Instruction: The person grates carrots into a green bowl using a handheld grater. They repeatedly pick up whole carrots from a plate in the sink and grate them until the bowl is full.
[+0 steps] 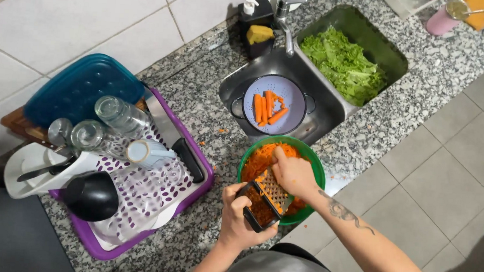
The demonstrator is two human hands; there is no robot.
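Over the green bowl [314, 163], the left hand [237, 217] grips a black-framed grater [265, 202] while the right hand [293, 173] presses a carrot piece [279, 153] against it.

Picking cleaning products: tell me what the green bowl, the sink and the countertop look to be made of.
Green bowl: likely plastic, with a uniform matte colour. Sink: apparently stainless steel, grey with a brushed sheen. Countertop: seemingly polished granite, speckled grey and black.
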